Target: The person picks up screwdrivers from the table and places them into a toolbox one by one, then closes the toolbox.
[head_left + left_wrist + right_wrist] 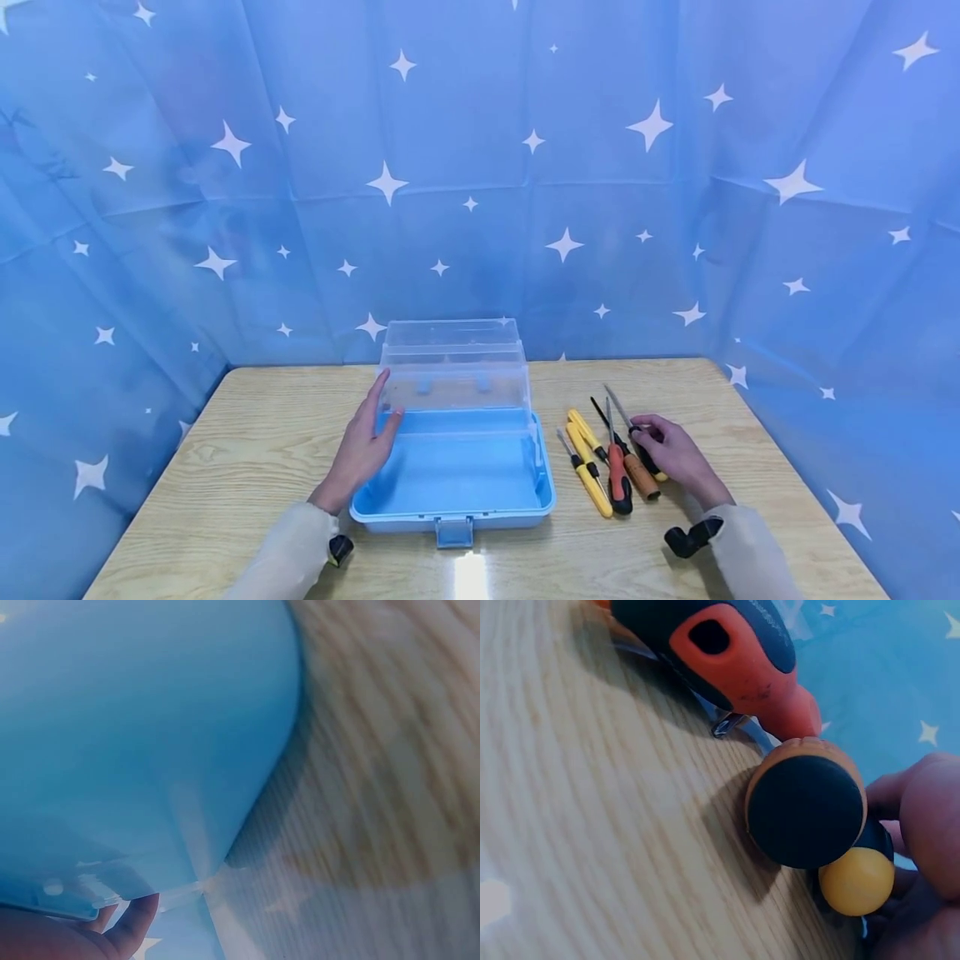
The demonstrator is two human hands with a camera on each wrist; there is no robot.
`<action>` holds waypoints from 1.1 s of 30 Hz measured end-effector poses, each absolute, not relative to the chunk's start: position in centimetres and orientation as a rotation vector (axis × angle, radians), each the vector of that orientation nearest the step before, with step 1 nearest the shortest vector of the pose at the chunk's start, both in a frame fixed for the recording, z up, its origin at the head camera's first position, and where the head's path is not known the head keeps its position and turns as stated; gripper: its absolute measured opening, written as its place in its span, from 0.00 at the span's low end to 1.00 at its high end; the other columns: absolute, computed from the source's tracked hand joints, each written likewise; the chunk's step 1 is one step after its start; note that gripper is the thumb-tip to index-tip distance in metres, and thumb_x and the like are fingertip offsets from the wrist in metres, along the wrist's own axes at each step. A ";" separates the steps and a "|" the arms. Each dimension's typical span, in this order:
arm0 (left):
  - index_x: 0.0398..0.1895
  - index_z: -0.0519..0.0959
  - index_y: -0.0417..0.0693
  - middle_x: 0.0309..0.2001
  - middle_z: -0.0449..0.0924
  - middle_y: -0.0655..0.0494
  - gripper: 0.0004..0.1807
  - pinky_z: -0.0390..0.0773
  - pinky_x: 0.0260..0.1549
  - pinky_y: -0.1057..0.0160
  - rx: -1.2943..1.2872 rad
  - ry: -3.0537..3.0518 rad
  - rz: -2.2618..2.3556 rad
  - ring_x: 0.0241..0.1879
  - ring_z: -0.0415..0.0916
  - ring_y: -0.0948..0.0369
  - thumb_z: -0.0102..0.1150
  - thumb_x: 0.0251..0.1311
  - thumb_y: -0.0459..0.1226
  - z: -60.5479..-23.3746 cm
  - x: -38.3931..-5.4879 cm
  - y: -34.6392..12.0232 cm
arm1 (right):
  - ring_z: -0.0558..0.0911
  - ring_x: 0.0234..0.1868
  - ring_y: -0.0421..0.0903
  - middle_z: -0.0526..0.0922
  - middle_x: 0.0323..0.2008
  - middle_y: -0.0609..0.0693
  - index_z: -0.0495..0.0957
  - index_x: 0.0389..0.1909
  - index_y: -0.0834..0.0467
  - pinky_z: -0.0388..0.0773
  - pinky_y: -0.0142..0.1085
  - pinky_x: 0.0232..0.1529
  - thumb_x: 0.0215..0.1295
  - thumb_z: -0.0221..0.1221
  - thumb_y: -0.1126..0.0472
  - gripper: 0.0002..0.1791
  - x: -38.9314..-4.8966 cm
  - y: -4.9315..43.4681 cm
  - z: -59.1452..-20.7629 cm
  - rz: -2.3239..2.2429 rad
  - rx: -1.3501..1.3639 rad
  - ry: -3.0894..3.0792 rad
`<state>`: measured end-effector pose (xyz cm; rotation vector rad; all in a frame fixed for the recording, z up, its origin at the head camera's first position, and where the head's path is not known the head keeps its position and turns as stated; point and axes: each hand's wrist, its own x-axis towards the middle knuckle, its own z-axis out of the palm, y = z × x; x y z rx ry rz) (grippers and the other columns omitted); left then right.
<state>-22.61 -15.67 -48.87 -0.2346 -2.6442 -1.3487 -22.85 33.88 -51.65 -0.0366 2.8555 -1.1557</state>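
Observation:
A light-blue toolbox (453, 523) stands on the table with its clear lid (457, 367) raised and its inside bare. My left hand (362, 454) touches its left side with straight, spread fingers, the thumb near the rim. In the left wrist view, fingers (135, 926) show beside the blue wall (150, 735). At the right of a group of tools, my right hand (678, 458) pinches a long grey-bladed tool (619, 407) by its black-and-yellow handle. That handle's yellow end (856, 882) shows beside my fingers in the right wrist view, partly hidden by them.
Left of the right hand lie a red-and-black screwdriver (617, 479), a tool with a brown handle (642, 479), a yellow-handled screwdriver (595, 490) and other yellow-handled tools (588, 429). A blue latch (454, 532) hangs at the box's front. Behind the table is a starry blue curtain (480, 233).

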 end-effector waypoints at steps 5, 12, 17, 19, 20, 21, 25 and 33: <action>0.80 0.44 0.68 0.77 0.53 0.45 0.37 0.59 0.67 0.33 -0.230 -2.637 -1.363 0.72 0.58 0.39 0.49 0.74 0.46 -48.9 -22.7 -15.7 | 0.74 0.34 0.45 0.79 0.41 0.56 0.70 0.64 0.66 0.71 0.36 0.32 0.77 0.49 0.54 0.24 -22.7 34.0 -51.2 -1.161 -0.029 2.842; 0.80 0.44 0.69 0.77 0.52 0.45 0.37 0.60 0.66 0.33 -0.222 -2.637 -1.376 0.71 0.59 0.40 0.48 0.74 0.47 -48.8 -22.6 -15.6 | 0.77 0.42 0.47 0.79 0.47 0.60 0.69 0.66 0.66 0.73 0.38 0.39 0.78 0.47 0.52 0.26 -22.6 34.2 -50.7 -1.160 -0.029 2.845; 0.79 0.44 0.70 0.77 0.53 0.46 0.37 0.60 0.67 0.34 -0.209 -2.633 -1.392 0.72 0.59 0.40 0.49 0.74 0.46 -48.7 -22.6 -15.5 | 0.77 0.47 0.50 0.78 0.51 0.61 0.67 0.68 0.66 0.74 0.40 0.43 0.79 0.45 0.50 0.28 -22.7 34.5 -50.7 -1.179 -0.001 2.815; 0.79 0.45 0.69 0.77 0.53 0.46 0.36 0.60 0.67 0.34 -0.211 -2.633 -1.391 0.71 0.60 0.41 0.49 0.74 0.46 -48.7 -22.6 -15.5 | 0.77 0.48 0.51 0.78 0.52 0.62 0.66 0.69 0.65 0.74 0.41 0.44 0.79 0.44 0.50 0.28 -22.7 34.5 -50.6 -1.190 0.006 2.802; 0.79 0.45 0.69 0.77 0.53 0.46 0.36 0.60 0.67 0.34 -0.213 -2.632 -1.389 0.71 0.60 0.41 0.49 0.74 0.46 -48.7 -22.6 -15.4 | 0.77 0.48 0.51 0.77 0.52 0.62 0.66 0.69 0.65 0.74 0.41 0.45 0.79 0.44 0.49 0.28 -22.6 34.6 -50.5 -1.192 0.006 2.800; 0.79 0.45 0.69 0.77 0.54 0.45 0.36 0.61 0.66 0.34 -0.212 -2.632 -1.387 0.71 0.60 0.41 0.49 0.74 0.46 -48.7 -22.6 -15.4 | 0.77 0.49 0.52 0.77 0.52 0.62 0.66 0.69 0.65 0.74 0.41 0.45 0.79 0.44 0.50 0.28 -22.6 34.6 -50.4 -1.202 0.005 2.794; 0.80 0.45 0.68 0.77 0.54 0.45 0.36 0.61 0.66 0.34 -0.215 -2.627 -1.391 0.71 0.61 0.41 0.49 0.74 0.46 -48.7 -22.6 -15.4 | 0.75 0.52 0.55 0.75 0.55 0.64 0.65 0.69 0.66 0.73 0.45 0.48 0.79 0.43 0.50 0.29 -22.5 34.6 -49.8 -1.224 0.003 2.791; 0.79 0.44 0.69 0.77 0.53 0.47 0.36 0.60 0.67 0.35 -0.205 -2.636 -1.403 0.71 0.60 0.41 0.47 0.74 0.50 -48.6 -22.5 -15.5 | 0.75 0.50 0.54 0.74 0.56 0.66 0.64 0.70 0.66 0.73 0.37 0.42 0.80 0.41 0.51 0.28 -22.6 34.4 -48.6 -1.276 -0.011 2.811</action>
